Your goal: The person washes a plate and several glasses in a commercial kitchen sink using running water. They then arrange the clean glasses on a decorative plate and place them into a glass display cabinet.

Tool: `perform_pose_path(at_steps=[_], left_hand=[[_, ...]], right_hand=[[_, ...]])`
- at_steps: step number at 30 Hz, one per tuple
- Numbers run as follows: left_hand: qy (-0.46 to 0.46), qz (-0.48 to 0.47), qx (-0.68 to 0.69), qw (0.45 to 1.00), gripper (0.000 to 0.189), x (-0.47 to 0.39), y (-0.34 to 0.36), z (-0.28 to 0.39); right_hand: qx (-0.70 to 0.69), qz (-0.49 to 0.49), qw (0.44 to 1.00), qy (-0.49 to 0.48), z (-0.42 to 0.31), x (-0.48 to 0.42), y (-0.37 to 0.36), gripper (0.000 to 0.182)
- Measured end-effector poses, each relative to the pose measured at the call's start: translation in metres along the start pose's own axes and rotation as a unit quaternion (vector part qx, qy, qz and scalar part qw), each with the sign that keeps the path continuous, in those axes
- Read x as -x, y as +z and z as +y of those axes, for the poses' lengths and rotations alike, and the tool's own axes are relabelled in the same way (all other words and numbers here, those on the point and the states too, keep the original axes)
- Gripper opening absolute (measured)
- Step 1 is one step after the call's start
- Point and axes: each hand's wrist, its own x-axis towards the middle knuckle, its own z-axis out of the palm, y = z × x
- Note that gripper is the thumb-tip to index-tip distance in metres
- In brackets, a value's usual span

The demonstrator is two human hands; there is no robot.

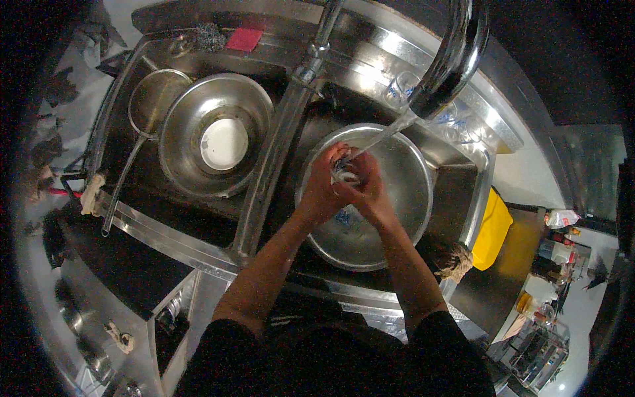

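Both my hands meet around a clear drinking glass [346,171] under running water [387,135] from a chrome faucet [446,64]. My left hand [323,183] grips it from the left, and my right hand [369,181] closes on it from the right. The glass is partly covered by my fingers. Below them a large steel bowl [407,218] stands in the right sink basin, holding what looks like water. Something with blue print [342,216] shows in the bowl beneath my wrists. Several clear glasses with blue print [403,89] stand on the ledge behind the basin.
The left basin holds another steel bowl [178,149] with a white round item [224,144] inside, beside a long-handled strainer [131,106]. Steel wool [211,37] and a red pad [244,39] lie on the back ledge. Cloths hang over both sink edges; a yellow container [491,231] stands at right.
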Motion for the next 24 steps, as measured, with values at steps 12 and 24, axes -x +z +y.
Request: perform_pose_path(at_steps=[12, 24], left_hand=[[-0.116, -0.009, -0.057, 0.992, 0.058, 0.035, 0.002, -0.054], [-0.217, 0.01, -0.004, 0.976, 0.04, 0.058, -0.007, -0.071]], right_hand=[[0.66, -0.056, 0.704, -0.256, -0.046, -0.007, -0.037, 0.063], [0.236, 0.25, 0.91, -0.231, -0.101, -0.095, -0.106, 0.062]])
